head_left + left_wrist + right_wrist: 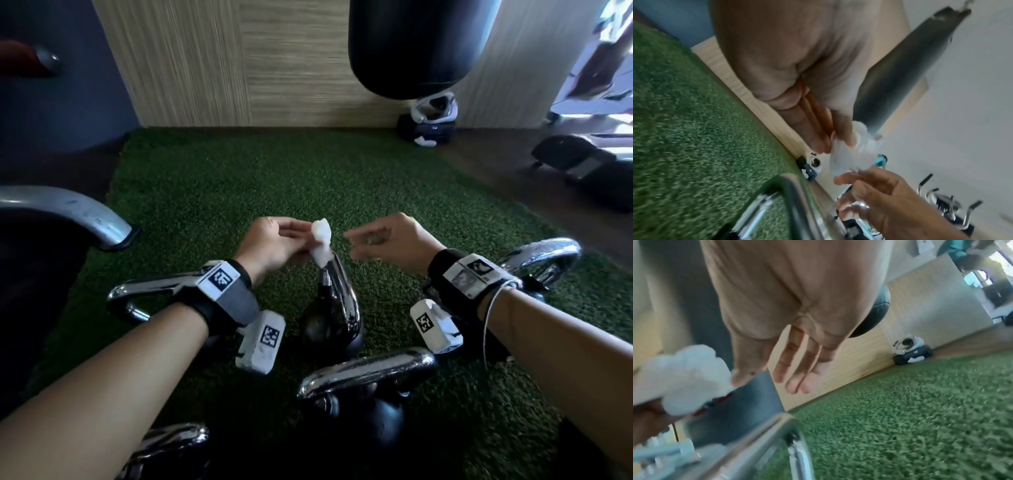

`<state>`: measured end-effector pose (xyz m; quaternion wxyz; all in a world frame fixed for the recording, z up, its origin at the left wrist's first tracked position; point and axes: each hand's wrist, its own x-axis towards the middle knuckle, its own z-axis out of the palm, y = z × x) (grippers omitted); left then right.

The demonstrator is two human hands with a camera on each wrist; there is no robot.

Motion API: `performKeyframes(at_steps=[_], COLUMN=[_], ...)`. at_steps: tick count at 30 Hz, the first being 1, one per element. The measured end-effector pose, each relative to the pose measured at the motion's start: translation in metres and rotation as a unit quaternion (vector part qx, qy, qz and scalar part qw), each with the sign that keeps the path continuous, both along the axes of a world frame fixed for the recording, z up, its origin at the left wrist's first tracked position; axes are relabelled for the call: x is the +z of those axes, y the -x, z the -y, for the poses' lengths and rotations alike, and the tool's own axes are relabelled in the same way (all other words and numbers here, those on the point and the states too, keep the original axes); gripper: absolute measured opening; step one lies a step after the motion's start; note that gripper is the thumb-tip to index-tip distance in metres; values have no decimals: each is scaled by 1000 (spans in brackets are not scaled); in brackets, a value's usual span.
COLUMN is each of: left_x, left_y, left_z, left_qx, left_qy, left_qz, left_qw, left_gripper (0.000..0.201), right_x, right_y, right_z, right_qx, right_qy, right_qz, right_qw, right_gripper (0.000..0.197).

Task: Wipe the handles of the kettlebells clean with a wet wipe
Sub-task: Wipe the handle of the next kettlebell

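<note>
My left hand (274,245) pinches a crumpled white wet wipe (322,241) between thumb and fingers, just above the chrome handle (344,291) of a black kettlebell (329,329) on the green turf. The left wrist view has the wipe (851,155) hanging from the fingertips (846,138). My right hand (383,240) hovers a short way to the right of the wipe, fingers relaxed and holding nothing; in the right wrist view its straight fingers (795,369) sit beside the wipe (684,379). A second kettlebell (370,404) stands nearer me.
More chrome-handled kettlebells lie at the left (137,294), right (544,257) and bottom left (168,445). A black punching bag (418,44) hangs ahead over the turf mat (274,178). A small white and black device (428,120) sits by the wall. A curved metal bar (75,212) is at left.
</note>
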<state>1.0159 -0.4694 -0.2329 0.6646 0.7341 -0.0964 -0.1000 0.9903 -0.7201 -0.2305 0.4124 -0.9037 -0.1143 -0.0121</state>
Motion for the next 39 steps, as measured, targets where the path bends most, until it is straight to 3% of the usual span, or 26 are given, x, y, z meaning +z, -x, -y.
performKeyframes(at_steps=[2, 6, 9, 13, 15, 17, 18, 20, 21, 22, 24, 27, 32, 33, 36, 39], left_x=[11, 20, 19, 22, 22, 13, 4, -19, -35, -50, -80, -117, -115, -111, -101, -95], left_y=[0, 6, 9, 8, 5, 2, 2, 9, 14, 21, 31, 39, 46, 50, 53, 45], left_z=[7, 22, 29, 30, 21, 14, 13, 16, 20, 26, 37, 54, 54, 51, 38, 21], left_qx=[-24, -55, -74, -128, -164, -173, -159, -143, -164, -195, -239, -237, -188, -189, -188, -242], left_qy=[-2, 6, 13, 15, -19, -133, -241, -466, -525, -554, -563, -576, -548, -536, -424, -403], left_qz=[-20, -61, -105, -123, -125, -88, -41, 46, 53, 44, 27, 92, 109, 121, 166, 173], left_qw=[1000, 997, 992, 984, 978, 972, 956, 872, 833, 808, 791, 777, 808, 814, 870, 865], left_gripper=[21, 9, 10, 7, 18, 27, 29, 38, 58, 82, 120, 140, 106, 91, 10, 24], right_x=[14, 23, 19, 15, 11, 4, -1, -11, -17, -22, -29, -38, -46, -46, -47, -50], right_y=[8, 17, 18, 20, 22, 23, 23, 23, 22, 22, 20, 21, 19, 18, 15, 9], right_z=[-5, -12, -12, -7, 1, 13, 19, 32, 37, 41, 47, 49, 47, 47, 44, 42], right_qx=[24, 44, 12, 0, 2, -14, -26, -53, -67, -76, -86, -86, -88, -93, -117, -130], right_qy=[-74, -104, -159, -164, -142, -108, -99, -92, -82, -63, -16, 11, 57, 64, 69, 67], right_qz=[0, 2, 12, 28, 34, 40, 41, 32, 28, 31, 37, 31, 23, 23, 10, -7], right_qw=[997, 994, 987, 986, 989, 993, 994, 994, 994, 995, 995, 996, 994, 993, 991, 989], right_gripper=[49, 54, 46, 33, 30, 29, 29, 30, 32, 35, 38, 32, 20, 20, 22, 23])
